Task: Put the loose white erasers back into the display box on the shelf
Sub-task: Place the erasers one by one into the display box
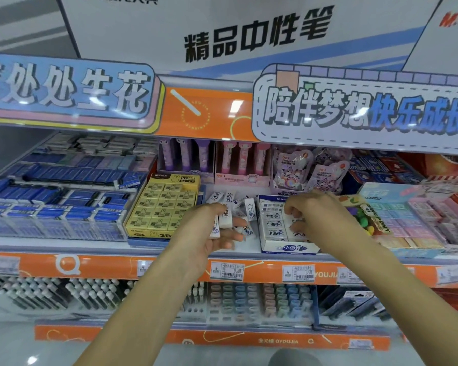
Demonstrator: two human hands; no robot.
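My left hand (214, 233) is palm up, fingers curled loosely around a small stack of white erasers (224, 219), holding them just above the shelf (64, 241). My right hand (311, 211) is over the display box (283, 235), fingers bent down, fingertips (292, 228) pressing on the erasers packed in its right column; whether it pinches one I can't tell. More loose erasers (238, 204) lie scattered between the display box and the yellow eraser box (163, 207) to the left. Price tags (226, 270) sit on the orange shelf edge below.
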